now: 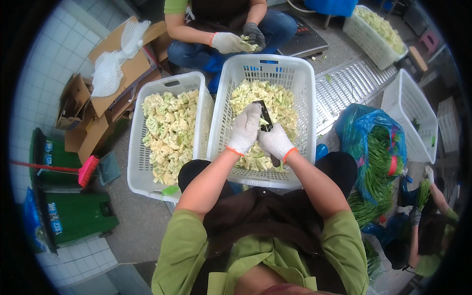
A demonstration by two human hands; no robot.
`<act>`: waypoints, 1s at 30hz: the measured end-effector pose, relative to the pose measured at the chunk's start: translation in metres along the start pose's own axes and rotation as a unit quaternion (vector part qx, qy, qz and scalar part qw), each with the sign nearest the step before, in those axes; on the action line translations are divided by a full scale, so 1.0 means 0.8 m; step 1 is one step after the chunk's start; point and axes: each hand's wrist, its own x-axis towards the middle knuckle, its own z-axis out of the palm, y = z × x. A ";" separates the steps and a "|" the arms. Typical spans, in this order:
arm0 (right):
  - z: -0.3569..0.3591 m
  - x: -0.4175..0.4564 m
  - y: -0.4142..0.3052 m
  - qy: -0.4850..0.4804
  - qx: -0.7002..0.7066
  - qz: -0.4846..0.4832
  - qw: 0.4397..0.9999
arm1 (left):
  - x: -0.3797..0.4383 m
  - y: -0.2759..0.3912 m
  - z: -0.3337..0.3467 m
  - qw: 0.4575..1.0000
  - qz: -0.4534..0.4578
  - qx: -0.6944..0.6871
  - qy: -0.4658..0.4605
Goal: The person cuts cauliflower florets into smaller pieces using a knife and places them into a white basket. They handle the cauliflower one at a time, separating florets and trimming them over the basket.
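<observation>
Both my hands wear white knit gloves with orange cuffs, above a white perforated plastic basket (262,59) holding cut cauliflower florets (284,99). My right hand (277,141) grips a dark-bladed knife (266,112); part of its handle shows below the fist. Close against the blade, my left hand (245,125) is curled around a pale green cauliflower piece (263,121), mostly hidden by the glove. To the left stands a second white basket (135,155), well filled with cauliflower florets (169,136). A bright green tag (170,190) lies at its near edge.
Opposite, a seated co-worker's gloved hands (239,41) hold cauliflower. On the right are a blue bag of green stalks (379,166), a white basket (413,118) and another co-worker (431,228). Cardboard boxes (125,77), green bins (81,217) and a pink broom (88,171) stand left.
</observation>
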 end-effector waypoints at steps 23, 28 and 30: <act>-0.016 -0.013 0.019 0.093 -0.285 -0.200 0.933 | -0.008 0.060 -0.034 0.890 -0.324 -0.260 -0.187; -0.032 0.008 0.005 0.201 -0.243 -0.156 0.936 | -0.010 0.060 -0.057 0.909 -0.259 0.153 -0.290; -0.032 0.001 0.006 0.186 -0.191 -0.147 0.953 | 0.002 0.043 -0.098 0.871 -0.154 0.333 -0.327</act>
